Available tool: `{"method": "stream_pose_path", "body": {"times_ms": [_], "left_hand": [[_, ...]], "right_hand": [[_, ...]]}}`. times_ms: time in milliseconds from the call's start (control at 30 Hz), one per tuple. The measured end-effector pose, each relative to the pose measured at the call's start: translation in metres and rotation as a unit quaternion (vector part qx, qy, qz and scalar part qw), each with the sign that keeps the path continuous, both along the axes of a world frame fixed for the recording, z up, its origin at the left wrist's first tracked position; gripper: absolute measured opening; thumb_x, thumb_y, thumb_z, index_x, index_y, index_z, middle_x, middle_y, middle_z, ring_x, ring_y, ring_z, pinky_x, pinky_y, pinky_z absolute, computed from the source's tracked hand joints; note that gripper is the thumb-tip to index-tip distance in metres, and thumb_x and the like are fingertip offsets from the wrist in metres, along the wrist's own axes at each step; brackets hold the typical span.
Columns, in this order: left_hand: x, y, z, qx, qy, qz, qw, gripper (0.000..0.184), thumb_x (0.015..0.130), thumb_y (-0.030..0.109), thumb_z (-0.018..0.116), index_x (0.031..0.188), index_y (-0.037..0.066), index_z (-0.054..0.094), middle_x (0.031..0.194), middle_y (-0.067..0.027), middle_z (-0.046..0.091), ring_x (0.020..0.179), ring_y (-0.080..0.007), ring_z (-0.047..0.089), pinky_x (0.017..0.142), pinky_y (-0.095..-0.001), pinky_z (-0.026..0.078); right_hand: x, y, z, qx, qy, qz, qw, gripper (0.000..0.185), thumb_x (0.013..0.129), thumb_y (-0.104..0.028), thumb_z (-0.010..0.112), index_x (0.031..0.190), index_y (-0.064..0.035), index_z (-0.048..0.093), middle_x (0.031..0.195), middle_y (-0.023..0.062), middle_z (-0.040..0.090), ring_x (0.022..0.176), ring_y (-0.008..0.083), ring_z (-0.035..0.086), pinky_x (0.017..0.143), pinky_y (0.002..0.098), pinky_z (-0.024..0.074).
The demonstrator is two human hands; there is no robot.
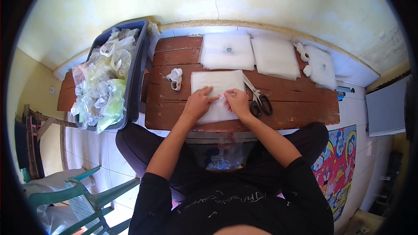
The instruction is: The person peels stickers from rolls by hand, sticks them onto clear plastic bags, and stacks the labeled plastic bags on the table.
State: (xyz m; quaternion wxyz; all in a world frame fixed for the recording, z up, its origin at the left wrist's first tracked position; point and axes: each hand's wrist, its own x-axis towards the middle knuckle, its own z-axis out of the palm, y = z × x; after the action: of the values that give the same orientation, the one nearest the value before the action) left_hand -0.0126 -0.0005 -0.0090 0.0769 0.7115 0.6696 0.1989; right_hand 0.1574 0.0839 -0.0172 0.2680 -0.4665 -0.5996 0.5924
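Observation:
In front of me a stack of white, translucent plastic sheets or bags lies on the brown wooden table. My left hand rests on its left side, fingers stretched over the top sheet. My right hand is closed in a pinch at the stack's middle, beside a small white and pink mark. What those fingertips hold is too small to make out. Scissors with black handles lie just right of the stack, their blades pointing away from me.
More sheet stacks lie along the back: one with a green mark, a plain one and one at right. White rolls sit left, others right. A dark bin full of plastic bags stands left; a green chair is nearer.

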Motion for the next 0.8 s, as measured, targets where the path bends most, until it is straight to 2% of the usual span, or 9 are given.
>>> {"method": "stream_pose_path", "body": {"times_ms": [67, 133, 167, 233, 467, 533, 667, 733, 800], "left_hand": [[-0.001, 0.000, -0.003, 0.003, -0.004, -0.008, 1.000, 0.031, 0.082, 0.014, 0.063, 0.107, 0.028, 0.075, 0.134, -0.0124, 0.056, 0.124, -0.0301, 0.053, 0.100, -0.0381, 0.046], [-0.002, 0.000, -0.004, 0.004, -0.003, -0.012, 1.000, 0.030, 0.083, 0.014, 0.063, 0.107, 0.028, 0.075, 0.134, -0.0128, 0.056, 0.124, -0.0308, 0.053, 0.101, -0.0384, 0.046], [-0.002, 0.000, -0.004, 0.005, -0.003, -0.015, 1.000, 0.029, 0.084, 0.015, 0.063, 0.107, 0.028, 0.075, 0.134, -0.0131, 0.056, 0.125, -0.0314, 0.052, 0.101, -0.0386, 0.045], [0.000, 0.000, -0.003, 0.006, 0.002, -0.013, 1.000, 0.028, 0.084, 0.016, 0.063, 0.107, 0.028, 0.075, 0.135, -0.0134, 0.056, 0.125, -0.0322, 0.052, 0.101, -0.0392, 0.045], [0.001, 0.000, -0.001, -0.001, 0.003, -0.019, 1.000, 0.026, 0.085, 0.019, 0.065, 0.108, 0.025, 0.074, 0.135, -0.0139, 0.055, 0.126, -0.0339, 0.050, 0.104, -0.0403, 0.042], [0.001, 0.001, -0.001, 0.003, -0.002, -0.018, 1.000, 0.027, 0.085, 0.019, 0.065, 0.110, 0.023, 0.073, 0.135, -0.0138, 0.055, 0.126, -0.0337, 0.050, 0.105, -0.0401, 0.041], [0.003, -0.001, 0.000, 0.027, -0.033, -0.020, 0.999, 0.031, 0.083, 0.018, 0.067, 0.114, 0.019, 0.071, 0.135, -0.0137, 0.055, 0.127, -0.0327, 0.049, 0.106, -0.0395, 0.040], [0.003, 0.001, 0.000, 0.028, -0.040, -0.019, 0.999, 0.031, 0.082, 0.018, 0.069, 0.113, 0.017, 0.072, 0.135, -0.0135, 0.055, 0.126, -0.0324, 0.049, 0.105, -0.0394, 0.040], [0.002, 0.001, 0.000, 0.029, -0.046, -0.018, 0.998, 0.031, 0.081, 0.018, 0.070, 0.111, 0.016, 0.072, 0.136, -0.0133, 0.055, 0.126, -0.0322, 0.050, 0.105, -0.0393, 0.041]], "right_hand": [[0.002, -0.002, 0.001, 0.016, 0.002, -0.010, 1.000, 0.020, 0.087, -0.017, 0.063, 0.093, 0.0016, 0.069, 0.061, 0.0112, 0.066, 0.045, 0.0147, 0.060, 0.041, 0.0277, 0.0459], [0.006, -0.003, -0.001, 0.195, -0.083, 0.070, 0.975, 0.018, 0.084, -0.014, 0.063, 0.097, -0.0042, 0.071, 0.063, 0.0161, 0.065, 0.051, 0.0255, 0.064, 0.050, 0.0361, 0.0514], [0.006, -0.003, -0.003, 0.195, -0.083, 0.070, 0.975, 0.018, 0.084, -0.014, 0.063, 0.097, -0.0042, 0.071, 0.063, 0.0161, 0.065, 0.051, 0.0255, 0.064, 0.050, 0.0361, 0.0514], [0.006, -0.005, -0.003, 0.315, -0.117, 0.106, 0.936, 0.020, 0.082, -0.013, 0.062, 0.099, -0.0087, 0.071, 0.065, 0.0210, 0.063, 0.061, 0.0355, 0.065, 0.062, 0.0436, 0.0531], [0.009, -0.006, 0.005, 0.300, -0.160, 0.110, 0.934, 0.023, 0.082, -0.013, 0.060, 0.102, -0.0105, 0.070, 0.070, 0.0222, 0.065, 0.068, 0.0383, 0.065, 0.066, 0.0479, 0.0527], [0.009, -0.005, 0.001, 0.357, -0.162, 0.141, 0.909, 0.023, 0.082, -0.014, 0.059, 0.103, -0.0114, 0.069, 0.072, 0.0218, 0.065, 0.069, 0.0394, 0.065, 0.066, 0.0488, 0.0528], [0.009, -0.004, 0.002, 0.334, -0.182, 0.138, 0.915, 0.023, 0.083, -0.015, 0.059, 0.103, -0.0127, 0.069, 0.071, 0.0212, 0.065, 0.069, 0.0395, 0.065, 0.066, 0.0489, 0.0530], [0.010, -0.002, -0.001, 0.385, -0.203, 0.144, 0.889, 0.023, 0.083, -0.017, 0.060, 0.105, -0.0129, 0.069, 0.070, 0.0204, 0.065, 0.067, 0.0397, 0.065, 0.065, 0.0488, 0.0530], [0.012, 0.001, -0.002, 0.370, -0.208, 0.156, 0.892, 0.023, 0.083, -0.018, 0.061, 0.104, -0.0117, 0.068, 0.072, 0.0202, 0.066, 0.069, 0.0391, 0.065, 0.067, 0.0482, 0.0529]]}}
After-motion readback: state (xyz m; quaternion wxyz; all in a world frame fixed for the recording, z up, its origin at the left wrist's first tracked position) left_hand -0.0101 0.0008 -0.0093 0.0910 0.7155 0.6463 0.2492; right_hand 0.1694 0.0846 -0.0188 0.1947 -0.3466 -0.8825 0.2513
